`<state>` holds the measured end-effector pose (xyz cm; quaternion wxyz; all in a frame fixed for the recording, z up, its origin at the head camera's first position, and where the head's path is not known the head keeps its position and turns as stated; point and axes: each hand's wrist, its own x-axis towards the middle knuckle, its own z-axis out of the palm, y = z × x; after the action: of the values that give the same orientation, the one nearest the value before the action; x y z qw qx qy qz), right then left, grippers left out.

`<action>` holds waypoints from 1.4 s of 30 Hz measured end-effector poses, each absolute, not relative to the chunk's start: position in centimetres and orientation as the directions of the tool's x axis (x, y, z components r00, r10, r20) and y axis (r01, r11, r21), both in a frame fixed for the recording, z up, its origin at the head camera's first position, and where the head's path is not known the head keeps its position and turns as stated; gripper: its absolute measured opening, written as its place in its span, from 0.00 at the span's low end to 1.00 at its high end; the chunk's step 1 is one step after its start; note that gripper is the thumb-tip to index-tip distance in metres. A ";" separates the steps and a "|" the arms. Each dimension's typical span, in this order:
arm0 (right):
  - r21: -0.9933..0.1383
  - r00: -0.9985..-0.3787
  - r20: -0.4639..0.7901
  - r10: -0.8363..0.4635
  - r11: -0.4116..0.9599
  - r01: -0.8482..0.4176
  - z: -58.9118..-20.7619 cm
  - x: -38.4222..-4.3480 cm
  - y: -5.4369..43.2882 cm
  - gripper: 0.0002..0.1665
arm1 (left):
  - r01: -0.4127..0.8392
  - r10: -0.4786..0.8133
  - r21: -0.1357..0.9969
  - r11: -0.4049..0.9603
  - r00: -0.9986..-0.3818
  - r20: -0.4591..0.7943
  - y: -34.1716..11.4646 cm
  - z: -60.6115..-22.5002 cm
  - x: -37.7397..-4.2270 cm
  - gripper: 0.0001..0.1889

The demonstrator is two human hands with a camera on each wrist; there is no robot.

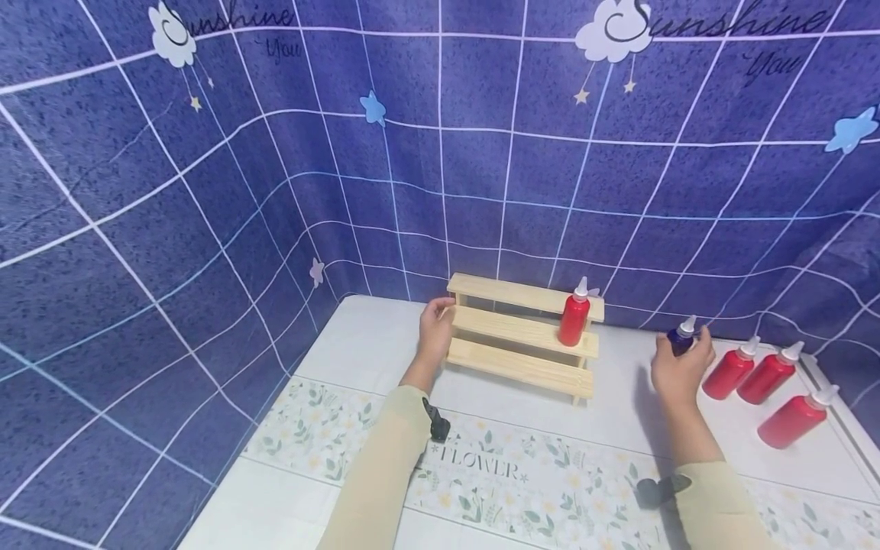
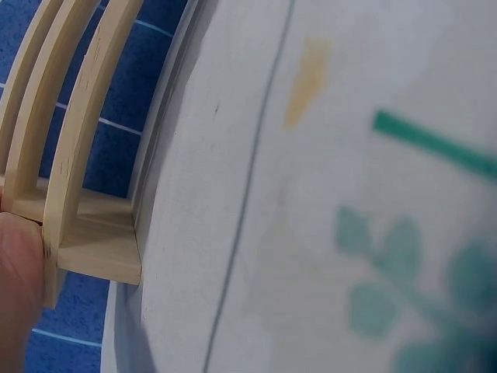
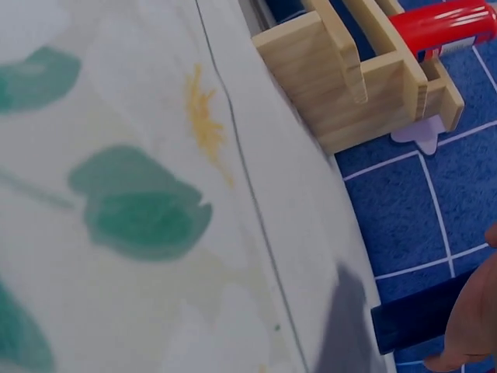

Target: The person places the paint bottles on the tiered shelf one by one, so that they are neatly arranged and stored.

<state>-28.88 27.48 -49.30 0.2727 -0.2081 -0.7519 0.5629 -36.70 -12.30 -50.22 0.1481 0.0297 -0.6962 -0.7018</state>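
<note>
A pale wooden rack with three stepped shelves (image 1: 516, 361) stands against the back of the table. My left hand (image 1: 436, 330) touches its left end; in the left wrist view the thumb lies against the wood. On the middle shelf, near its right end, a red squeeze bottle (image 1: 574, 315) with a white nozzle stands upright. To the right of the rack, my right hand (image 1: 681, 370) grips a dark blue squeeze bottle (image 1: 681, 338) with a white nozzle. The right wrist view shows the lower part of this dark blue bottle (image 3: 419, 315) between the fingers.
Three red squeeze bottles, one of them nearest the front (image 1: 792, 420), stand at the table's right side, close to my right hand. A blue gridded curtain (image 1: 481, 153) hangs behind and to the left. A flower-printed band (image 1: 481, 466) crosses the white tabletop.
</note>
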 end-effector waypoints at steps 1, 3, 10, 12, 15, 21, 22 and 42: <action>-0.960 -0.771 0.167 0.615 0.280 0.016 -49.5 -28.9 27.5 0.47 | 0.166 -0.250 0.986 0.015 -0.954 0.164 -12.3 -50.2 -36.7 0.12; -0.959 -0.780 0.154 0.607 0.282 0.030 -49.8 -29.0 27.7 0.43 | 0.168 -0.248 0.986 0.012 -0.954 0.166 -12.3 -50.2 -36.7 0.12; -0.948 -0.788 0.206 0.580 0.318 -0.013 -50.2 -29.0 28.0 0.34 | 0.180 -0.245 0.983 0.026 -0.952 0.181 -12.5 -50.4 -36.7 0.12; -0.947 -0.789 0.217 0.575 0.319 -0.028 -50.0 -28.9 28.0 0.33 | 0.188 -0.241 0.982 0.026 -0.952 0.188 -12.5 -50.5 -36.9 0.12; -0.949 -0.789 0.207 0.578 0.315 -0.018 -49.8 -28.7 27.8 0.31 | 0.194 -0.234 0.981 0.013 -0.953 0.191 -12.5 -50.7 -36.9 0.12; -0.946 -0.788 0.196 0.584 0.323 0.003 -49.4 -28.3 27.3 0.29 | 0.172 -0.238 0.985 0.009 -0.956 0.169 -12.4 -50.7 -36.8 0.11; -0.948 -0.791 0.198 0.579 0.318 -0.004 -49.3 -28.3 27.2 0.29 | 0.166 -0.242 0.986 0.012 -0.956 0.164 -12.4 -50.7 -36.8 0.11; -0.932 -0.795 0.293 0.531 0.346 -0.112 -43.3 -26.6 24.1 0.29 | 0.131 -0.246 0.991 0.020 -0.960 0.132 -12.5 -50.5 -37.0 0.11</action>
<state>-26.62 24.08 -43.33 0.2895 -0.1367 -0.7676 0.5552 -36.96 -12.51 -50.53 0.1350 0.0412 -0.7013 -0.6987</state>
